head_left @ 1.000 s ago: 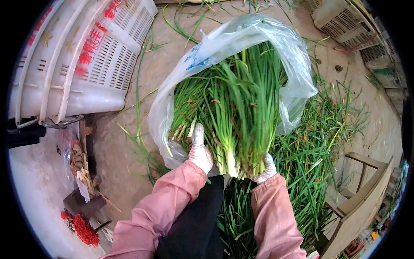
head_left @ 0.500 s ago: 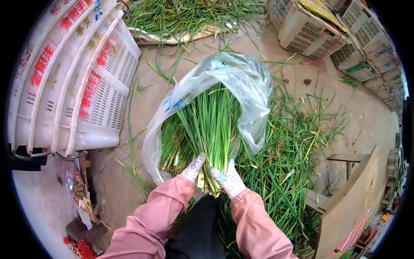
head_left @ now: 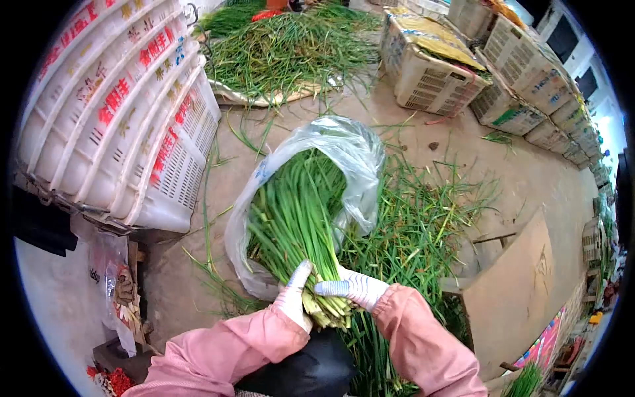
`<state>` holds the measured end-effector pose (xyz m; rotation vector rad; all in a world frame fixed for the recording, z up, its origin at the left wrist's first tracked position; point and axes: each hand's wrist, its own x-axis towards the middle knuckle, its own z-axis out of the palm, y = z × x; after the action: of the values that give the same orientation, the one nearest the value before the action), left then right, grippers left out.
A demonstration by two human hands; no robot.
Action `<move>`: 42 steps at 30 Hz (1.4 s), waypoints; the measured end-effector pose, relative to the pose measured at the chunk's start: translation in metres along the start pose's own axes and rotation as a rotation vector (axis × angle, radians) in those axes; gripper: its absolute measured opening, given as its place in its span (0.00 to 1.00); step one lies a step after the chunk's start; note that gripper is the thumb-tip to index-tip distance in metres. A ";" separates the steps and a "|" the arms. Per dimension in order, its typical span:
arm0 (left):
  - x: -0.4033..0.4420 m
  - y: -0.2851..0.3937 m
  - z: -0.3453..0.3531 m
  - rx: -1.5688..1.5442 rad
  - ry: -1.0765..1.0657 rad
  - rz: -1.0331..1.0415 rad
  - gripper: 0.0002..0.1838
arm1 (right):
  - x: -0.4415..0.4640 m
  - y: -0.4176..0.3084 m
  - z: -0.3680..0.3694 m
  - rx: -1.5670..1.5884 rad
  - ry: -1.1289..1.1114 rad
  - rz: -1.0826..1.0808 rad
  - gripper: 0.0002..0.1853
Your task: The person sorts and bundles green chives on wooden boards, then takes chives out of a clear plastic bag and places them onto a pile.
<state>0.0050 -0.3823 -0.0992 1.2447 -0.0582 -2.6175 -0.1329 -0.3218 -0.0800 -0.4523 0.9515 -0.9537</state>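
Note:
A bunch of garlic chives lies between my gloved hands, its pale cut ends toward me and its green leaves reaching into a clear plastic bag. My left hand closes around the left side of the stems near the cut ends. From the right, my right hand grips the same stems, thumb laid across the top. The bag's mouth gapes toward me, and more chives inside blend with the held bunch. Some fingers of both hands are hidden beneath the stems.
Loose chives cover the floor right of the bag. Stacked white crates rise at left; more filled crates stand back right. A big heap of greens lies at the back. A wooden board stands at right.
The view has tilted upward, showing more of the back. The bunch now slants left into the bag, its leaves less upright. My right thumb has moved across the stems.

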 end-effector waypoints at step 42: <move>-0.005 -0.381 0.139 1.037 -0.416 -0.647 0.36 | -0.472 0.099 -0.024 -1.509 1.445 0.500 0.58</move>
<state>-0.1752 -0.0205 -0.0597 0.9830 -1.4633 -3.5111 -0.2166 0.1315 0.0646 -0.6613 2.9261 0.2821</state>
